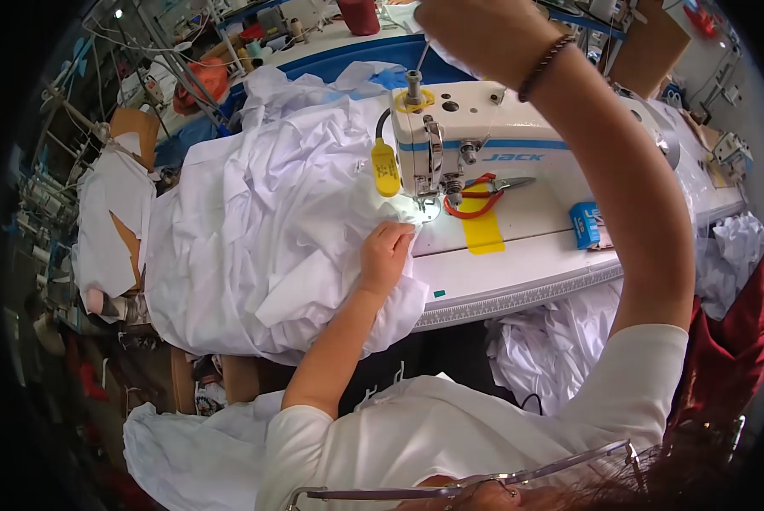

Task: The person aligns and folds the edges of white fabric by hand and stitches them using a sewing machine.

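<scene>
My left hand [386,255] is closed on the edge of white fabric [254,213], just beside the lit needle area of the sewing machine [484,128]. The fabric lies in a large crumpled heap over the left of the table. Raised above the machine head, my right hand [484,38] has its fingers curled and partly cut off by the top edge. A thin straight rod [423,56] runs from beneath it toward the knob [413,81] on top of the machine; whether my fingers hold it is hidden.
Red-handled pliers [475,200] lie on the machine bed by a yellow patch [485,234]. A small blue box [588,225] stands right of them. A yellow tag [385,166] hangs at the machine's left. More white fabric [556,341] hangs below the table edge.
</scene>
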Demonstrator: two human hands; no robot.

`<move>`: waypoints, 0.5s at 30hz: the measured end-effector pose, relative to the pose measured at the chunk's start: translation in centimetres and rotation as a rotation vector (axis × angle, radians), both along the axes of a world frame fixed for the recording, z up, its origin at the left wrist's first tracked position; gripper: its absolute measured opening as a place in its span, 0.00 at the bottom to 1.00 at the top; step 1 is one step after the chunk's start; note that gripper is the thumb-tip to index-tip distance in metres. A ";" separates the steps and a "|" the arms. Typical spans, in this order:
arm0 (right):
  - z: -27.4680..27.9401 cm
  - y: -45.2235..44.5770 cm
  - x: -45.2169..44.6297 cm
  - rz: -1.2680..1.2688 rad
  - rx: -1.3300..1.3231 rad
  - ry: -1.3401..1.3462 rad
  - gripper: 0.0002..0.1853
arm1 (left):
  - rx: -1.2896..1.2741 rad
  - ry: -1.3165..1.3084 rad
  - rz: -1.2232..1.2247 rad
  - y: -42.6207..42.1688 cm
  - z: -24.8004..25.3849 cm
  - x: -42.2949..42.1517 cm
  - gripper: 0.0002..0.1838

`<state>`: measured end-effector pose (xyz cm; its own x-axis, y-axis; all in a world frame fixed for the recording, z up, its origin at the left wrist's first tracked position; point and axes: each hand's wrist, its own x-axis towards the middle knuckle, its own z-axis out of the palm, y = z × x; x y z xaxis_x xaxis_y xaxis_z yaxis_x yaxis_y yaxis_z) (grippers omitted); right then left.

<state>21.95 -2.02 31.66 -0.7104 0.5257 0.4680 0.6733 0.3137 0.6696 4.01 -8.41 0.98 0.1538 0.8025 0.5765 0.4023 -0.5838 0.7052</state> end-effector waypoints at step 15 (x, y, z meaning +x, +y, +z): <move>-27.8 -10.0 2.4 0.176 -0.862 1.037 0.11 | 0.016 0.024 -0.036 0.4 0.3 -0.2 0.04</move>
<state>24.36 -11.99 3.86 -0.3231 0.8599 0.3952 0.6514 0.5050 -0.5663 3.85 -8.01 1.28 0.1962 0.7868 0.5852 0.3980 -0.6093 0.6858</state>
